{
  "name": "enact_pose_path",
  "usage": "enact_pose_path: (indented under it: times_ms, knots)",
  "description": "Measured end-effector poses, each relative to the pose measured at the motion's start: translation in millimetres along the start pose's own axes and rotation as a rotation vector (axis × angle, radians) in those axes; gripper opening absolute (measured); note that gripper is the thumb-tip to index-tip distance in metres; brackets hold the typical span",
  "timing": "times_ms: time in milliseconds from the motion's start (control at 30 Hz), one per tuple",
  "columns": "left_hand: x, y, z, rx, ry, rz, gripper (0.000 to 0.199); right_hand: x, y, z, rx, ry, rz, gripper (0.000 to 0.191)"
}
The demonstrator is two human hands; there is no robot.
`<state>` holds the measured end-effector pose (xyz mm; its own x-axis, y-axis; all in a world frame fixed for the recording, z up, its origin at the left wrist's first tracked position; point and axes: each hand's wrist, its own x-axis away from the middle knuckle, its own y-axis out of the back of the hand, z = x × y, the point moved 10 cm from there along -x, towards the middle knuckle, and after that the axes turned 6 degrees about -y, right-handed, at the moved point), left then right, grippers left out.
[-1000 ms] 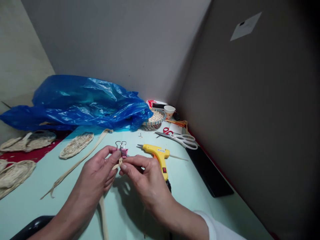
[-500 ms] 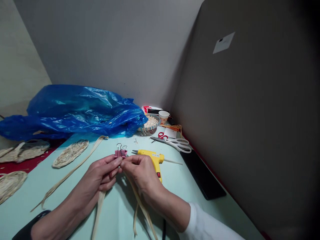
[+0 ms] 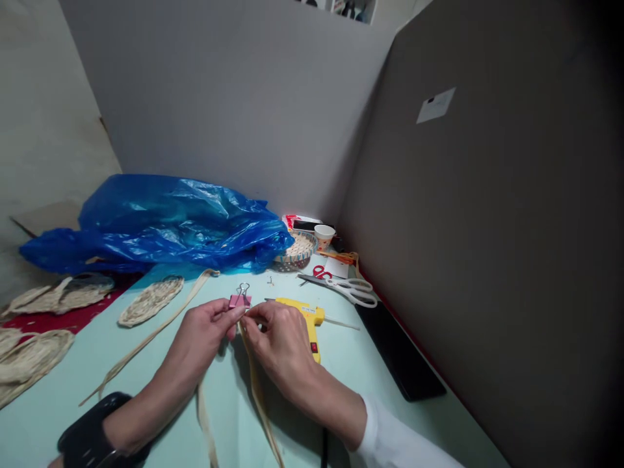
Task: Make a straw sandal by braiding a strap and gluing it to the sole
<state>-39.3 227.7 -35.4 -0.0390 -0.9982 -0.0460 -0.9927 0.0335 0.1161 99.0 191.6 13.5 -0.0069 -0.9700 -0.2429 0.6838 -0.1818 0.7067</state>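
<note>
A pink binder clip [image 3: 240, 301] stands at the fingertips of both hands, its wire handles pointing up. My left hand [image 3: 207, 331] is closed, thumb and fingers pinching pale dried-fibre strips just below the clip. My right hand [image 3: 277, 335] pinches at the same spot, with a fibre strip [image 3: 258, 396] hanging from beneath its fingers. Another pale strip [image 3: 205, 416] dangles below my left hand. The fingers hide most of the join between strips and clip. Just beyond my right hand lies a yellow glue gun [image 3: 312, 318], partly covered by it.
Woven soles [image 3: 151, 301] and woven slippers [image 3: 41, 364] lie left, near a loose fibre strip [image 3: 151, 338]. A blue plastic bag [image 3: 185, 221] fills the back. Scissors [image 3: 341, 287], a paper cup [image 3: 324, 238], a basket [image 3: 302, 247] and a black tablet-like slab [image 3: 400, 351] stand right, beside a partition [image 3: 468, 227].
The view has tilted upward and shifted slightly left. Both hands still pinch the strips by the clip. The clip has turned a little, and the hanging strips have swung.
</note>
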Motion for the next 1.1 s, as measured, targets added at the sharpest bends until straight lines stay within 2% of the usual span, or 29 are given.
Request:
enact_pose_path:
  times_ms: [167, 267, 367, 433, 467, 500, 567, 700, 800, 900, 1033, 1100]
  knots:
    - [-6.6, 8.7, -1.6, -0.100, -0.090, -0.061, 0.031, 7.4, 4.9, 14.5, 0.146, 0.133, -0.086, 0.013]
    - [-9.8, 7.7, -1.1, -0.060, -0.090, -0.095, 0.019, 28.9, 4.5, 44.6, 0.315, 0.430, -0.210, 0.016]
    - [-7.3, 2.1, 1.9, 0.045, -0.019, -0.100, 0.018, 61.2, -4.2, 69.8, 0.422, 0.763, -0.322, 0.018]
    - [-1.6, -2.1, 4.0, 0.122, 0.056, -0.085, 0.023, 72.9, -11.9, 74.8, 0.450, 0.865, -0.303, 0.017]
    - [1.7, -4.0, 4.4, 0.158, 0.091, -0.074, 0.029, 73.8, -14.4, 74.7, 0.449, 0.869, -0.266, 0.016]
    - [4.9, -5.6, 4.1, 0.191, 0.119, -0.061, 0.034, 71.2, -15.1, 73.0, 0.427, 0.840, -0.213, 0.016]
    - [9.5, -8.3, 1.7, 0.256, 0.149, -0.035, 0.045, 57.0, -8.6, 64.2, 0.288, 0.682, -0.097, 0.019]
    - [12.6, -15.4, -1.5, 0.350, 0.168, 0.022, 0.054, 20.5, 18.4, 27.6, -0.154, 0.194, -0.018, 0.018]
    - [14.3, -19.7, -0.8, 0.360, 0.190, 0.046, 0.053, 9.1, 10.3, 7.2, -0.354, -0.038, 0.123, 0.015]
    - [16.1, -21.4, -0.7, 0.352, 0.211, 0.062, 0.054, 7.7, -0.5, -0.3, -0.463, -0.109, 0.214, 0.015]
    - [18.5, -21.1, -0.2, 0.329, 0.235, 0.074, 0.058, 3.4, 2.3, -12.8, -0.477, -0.156, 0.155, 0.019]
    - [20.4, -22.8, -0.2, 0.323, 0.246, 0.090, 0.060, -0.3, 0.7, -15.6, -0.457, -0.145, 0.171, 0.020]
